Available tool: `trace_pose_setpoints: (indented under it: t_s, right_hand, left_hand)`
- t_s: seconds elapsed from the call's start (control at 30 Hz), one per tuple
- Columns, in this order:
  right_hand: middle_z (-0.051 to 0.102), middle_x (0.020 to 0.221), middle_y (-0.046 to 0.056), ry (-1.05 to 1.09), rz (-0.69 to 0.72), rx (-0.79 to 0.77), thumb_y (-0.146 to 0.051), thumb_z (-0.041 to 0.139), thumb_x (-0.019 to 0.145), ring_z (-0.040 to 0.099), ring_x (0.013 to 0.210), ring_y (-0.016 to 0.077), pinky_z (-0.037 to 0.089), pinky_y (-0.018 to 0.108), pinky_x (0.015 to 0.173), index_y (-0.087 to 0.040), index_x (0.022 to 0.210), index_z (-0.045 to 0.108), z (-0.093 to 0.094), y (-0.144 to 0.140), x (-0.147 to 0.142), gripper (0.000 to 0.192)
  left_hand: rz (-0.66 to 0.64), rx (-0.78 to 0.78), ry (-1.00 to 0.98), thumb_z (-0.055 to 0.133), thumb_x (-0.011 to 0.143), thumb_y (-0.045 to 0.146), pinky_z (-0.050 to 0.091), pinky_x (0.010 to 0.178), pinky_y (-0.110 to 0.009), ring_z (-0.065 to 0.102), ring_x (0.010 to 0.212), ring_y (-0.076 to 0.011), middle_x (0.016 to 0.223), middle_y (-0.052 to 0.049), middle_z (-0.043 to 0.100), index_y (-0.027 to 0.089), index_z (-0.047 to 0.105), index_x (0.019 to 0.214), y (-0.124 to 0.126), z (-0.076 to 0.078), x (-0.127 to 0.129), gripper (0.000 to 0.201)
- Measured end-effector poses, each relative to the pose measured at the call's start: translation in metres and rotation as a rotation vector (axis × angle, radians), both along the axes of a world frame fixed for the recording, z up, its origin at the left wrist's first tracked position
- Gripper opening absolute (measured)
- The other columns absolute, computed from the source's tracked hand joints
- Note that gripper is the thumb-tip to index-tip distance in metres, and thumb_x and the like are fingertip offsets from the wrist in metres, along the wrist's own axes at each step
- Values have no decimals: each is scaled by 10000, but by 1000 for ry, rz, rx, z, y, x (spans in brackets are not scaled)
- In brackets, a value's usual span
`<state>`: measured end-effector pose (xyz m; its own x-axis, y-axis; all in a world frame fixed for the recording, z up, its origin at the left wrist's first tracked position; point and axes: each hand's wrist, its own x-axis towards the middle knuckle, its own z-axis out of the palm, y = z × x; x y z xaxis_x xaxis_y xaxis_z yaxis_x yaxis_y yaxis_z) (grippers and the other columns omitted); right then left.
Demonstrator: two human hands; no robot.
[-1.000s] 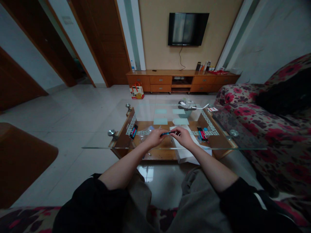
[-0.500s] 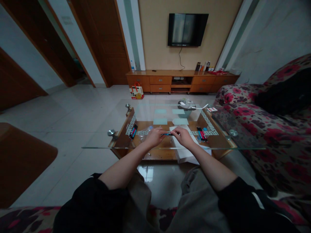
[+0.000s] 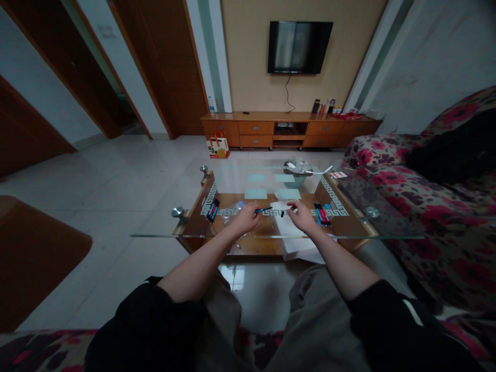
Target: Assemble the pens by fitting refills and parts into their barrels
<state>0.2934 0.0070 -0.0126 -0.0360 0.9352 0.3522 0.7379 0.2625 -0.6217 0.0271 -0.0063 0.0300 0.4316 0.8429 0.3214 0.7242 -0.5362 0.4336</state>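
My left hand [image 3: 247, 217] is closed around a blue pen [image 3: 259, 211], whose dark end points right, above the glass table [image 3: 158, 227]. Just past that end, a small black cap [image 3: 282, 214] shows apart from the pen. My right hand [image 3: 301, 217] is beside the cap, its fingers loosely curved and apart, holding nothing that I can see. One group of blue, red and black pens [image 3: 213, 210] lies to the left of my hands. Another such group [image 3: 322, 214] lies to the right.
Under the glass, a white box [image 3: 289, 235] and clear plastic wrapping [image 3: 229, 214] show on the wooden shelf. A filled waste basket [image 3: 296, 178] stands behind. The floral sofa [image 3: 403, 206] borders the right side, and a card [image 3: 338, 174] lies near the far right corner.
My hands have drawn apart, the right one moving rightward off the pen. The black cap now shows separately between them, while the pen stays in my left hand.
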Motion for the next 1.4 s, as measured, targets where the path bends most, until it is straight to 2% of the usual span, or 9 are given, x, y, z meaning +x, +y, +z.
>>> trace_pose_setpoints:
  t_s: [0.1,0.27,0.57,0.97,1.27,1.4]
  right_hand:
    - [653,956,73,-45,71,-41,-204,636,835,608,841,191,491,331,831,-168,1104,680,-6,0,-1,274]
    - [627,957,67,-67,133,-63,-191,672,834,610,829,185,515,344,830,-204,1121,707,-13,1,-6,289]
    - [666,1049,95,-94,176,-75,-123,646,830,633,903,216,523,332,853,-219,1168,725,-14,1,-4,360]
    - [672,1043,97,-117,218,-83,-143,627,857,644,919,219,523,332,858,-217,1146,745,-17,2,-4,320]
    - [702,1045,73,-53,150,-61,-74,622,807,650,914,208,532,329,828,-221,1088,747,-12,0,-5,340]
    - [711,1038,62,34,75,-17,-93,653,780,640,802,178,528,320,778,-202,1084,721,-3,-1,-9,330]
  left_hand:
    - [-23,-27,-12,582,898,294,482,805,-299,624,895,-200,998,-70,684,193,671,1067,-3,2,-1,216]
    - [-37,-63,42,515,947,350,468,742,-282,605,805,-184,919,-61,668,210,699,1012,-5,4,-1,240]
    - [-44,-70,44,469,971,388,454,743,-282,594,787,-181,888,-67,669,200,720,975,-4,5,0,313]
    - [-47,-78,67,478,962,390,461,742,-284,600,783,-185,887,-72,678,195,725,971,-3,2,1,315]
    - [-38,-79,63,491,951,397,469,755,-288,610,806,-186,900,-66,678,203,724,977,-4,3,1,304]
    - [-33,-75,57,503,943,395,468,745,-288,606,803,-189,887,-67,676,202,726,980,-4,3,0,297]
